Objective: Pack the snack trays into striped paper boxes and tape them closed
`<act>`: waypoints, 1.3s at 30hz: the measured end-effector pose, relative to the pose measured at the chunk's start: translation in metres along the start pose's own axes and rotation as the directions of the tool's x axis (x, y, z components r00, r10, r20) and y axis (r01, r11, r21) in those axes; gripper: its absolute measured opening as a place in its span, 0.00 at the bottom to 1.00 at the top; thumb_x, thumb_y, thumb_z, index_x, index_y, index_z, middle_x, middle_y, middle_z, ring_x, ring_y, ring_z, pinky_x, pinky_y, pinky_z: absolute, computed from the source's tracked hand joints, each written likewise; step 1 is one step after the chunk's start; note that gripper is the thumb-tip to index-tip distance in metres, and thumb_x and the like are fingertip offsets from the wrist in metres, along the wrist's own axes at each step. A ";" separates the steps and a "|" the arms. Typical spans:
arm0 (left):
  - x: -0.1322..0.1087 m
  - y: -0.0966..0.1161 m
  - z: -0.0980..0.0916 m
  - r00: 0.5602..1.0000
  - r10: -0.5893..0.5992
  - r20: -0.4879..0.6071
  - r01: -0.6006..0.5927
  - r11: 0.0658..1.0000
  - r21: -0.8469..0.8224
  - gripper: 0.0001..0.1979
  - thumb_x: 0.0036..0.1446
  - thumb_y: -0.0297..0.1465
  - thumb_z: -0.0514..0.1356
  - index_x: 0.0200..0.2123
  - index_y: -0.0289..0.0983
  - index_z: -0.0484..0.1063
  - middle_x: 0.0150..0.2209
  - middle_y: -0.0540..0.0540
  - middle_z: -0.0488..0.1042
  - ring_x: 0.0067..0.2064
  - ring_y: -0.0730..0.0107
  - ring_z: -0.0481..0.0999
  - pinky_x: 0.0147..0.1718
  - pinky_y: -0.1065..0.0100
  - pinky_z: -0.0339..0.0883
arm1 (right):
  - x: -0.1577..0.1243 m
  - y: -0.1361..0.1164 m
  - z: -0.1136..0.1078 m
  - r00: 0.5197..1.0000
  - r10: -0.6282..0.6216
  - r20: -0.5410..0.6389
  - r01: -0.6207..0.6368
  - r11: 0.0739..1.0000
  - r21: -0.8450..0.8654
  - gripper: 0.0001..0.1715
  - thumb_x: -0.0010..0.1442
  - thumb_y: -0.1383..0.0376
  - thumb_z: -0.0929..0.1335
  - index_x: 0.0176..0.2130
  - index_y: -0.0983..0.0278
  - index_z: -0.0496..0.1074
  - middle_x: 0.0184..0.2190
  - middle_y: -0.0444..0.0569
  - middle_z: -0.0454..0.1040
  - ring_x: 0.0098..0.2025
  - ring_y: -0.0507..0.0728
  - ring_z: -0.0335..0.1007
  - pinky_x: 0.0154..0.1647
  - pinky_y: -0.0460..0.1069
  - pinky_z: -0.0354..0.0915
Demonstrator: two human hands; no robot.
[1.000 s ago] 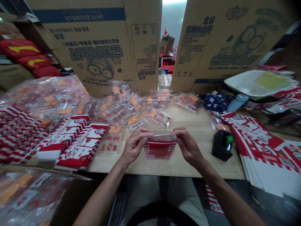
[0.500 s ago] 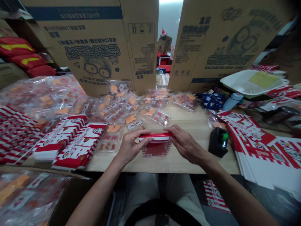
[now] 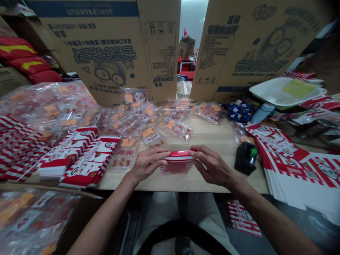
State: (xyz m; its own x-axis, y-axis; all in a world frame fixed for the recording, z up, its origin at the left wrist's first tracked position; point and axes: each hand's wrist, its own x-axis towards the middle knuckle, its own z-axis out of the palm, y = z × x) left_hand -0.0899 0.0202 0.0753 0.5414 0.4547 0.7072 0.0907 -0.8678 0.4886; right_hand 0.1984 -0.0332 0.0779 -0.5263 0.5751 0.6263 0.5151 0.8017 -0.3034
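Note:
A small red-and-white striped carton (image 3: 177, 167) stands on the wooden table in front of me, its glossy red top edge facing up. My left hand (image 3: 148, 162) grips the carton's upper left corner, thumb on the near face and fingers along the top. At the upper right corner, my right hand (image 3: 208, 163) pinches the same edge between thumb and fingers. Just behind the carton lie clear plastic packs (image 3: 154, 138) with orange pieces and small printed sachets. The carton's far side is hidden from me.
Flat striped cartons (image 3: 90, 161) are stacked at left, beside a heap of plastic packs (image 3: 61, 102). A black tape dispenser (image 3: 245, 158) stands at right, near more printed sheets (image 3: 294, 170) and a white basket (image 3: 265, 92). Large cardboard boxes (image 3: 159, 46) wall off the back.
The top of the carton now looks flatter, its red flap pressed down between my hands. My fingers have moved forward over the top edge. The camera view has shifted slightly.

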 end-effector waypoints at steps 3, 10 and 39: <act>-0.001 -0.005 -0.001 0.994 0.077 0.074 -0.088 0.984 0.156 0.23 0.62 0.25 0.65 0.60 0.42 0.73 0.53 0.38 0.80 0.52 0.62 0.81 0.50 0.62 0.77 | -0.004 0.007 0.002 1.000 -0.016 -0.001 0.016 0.998 -0.055 0.24 0.66 0.74 0.61 0.59 0.62 0.63 0.51 0.59 0.71 0.51 0.61 0.71 0.47 0.54 0.74; 0.010 0.008 0.007 0.995 0.063 0.081 -0.085 0.945 0.315 0.16 0.64 0.24 0.62 0.54 0.38 0.74 0.52 0.36 0.79 0.52 0.62 0.81 0.49 0.62 0.77 | -0.001 0.020 0.005 0.996 -0.053 -0.074 0.048 0.997 -0.063 0.23 0.64 0.76 0.60 0.54 0.60 0.69 0.48 0.56 0.73 0.47 0.59 0.73 0.43 0.52 0.73; 0.053 0.010 0.070 0.998 0.048 0.035 -0.057 0.931 0.362 0.09 0.65 0.29 0.62 0.48 0.39 0.77 0.44 0.47 0.80 0.41 0.68 0.82 0.42 0.69 0.74 | -0.156 0.066 -0.076 -0.267 0.963 -0.039 -0.642 -0.148 0.752 0.08 0.55 0.65 0.69 0.34 0.61 0.64 0.24 0.43 0.72 0.26 0.58 0.79 0.26 0.50 0.74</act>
State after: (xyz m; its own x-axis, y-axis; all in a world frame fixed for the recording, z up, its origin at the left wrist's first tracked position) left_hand -0.0020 0.0218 0.0819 0.5739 0.4052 0.7116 0.3555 -0.9061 0.2293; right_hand 0.3659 -0.0827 0.0152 0.6628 0.6120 -0.4315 -0.2472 -0.3651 -0.8976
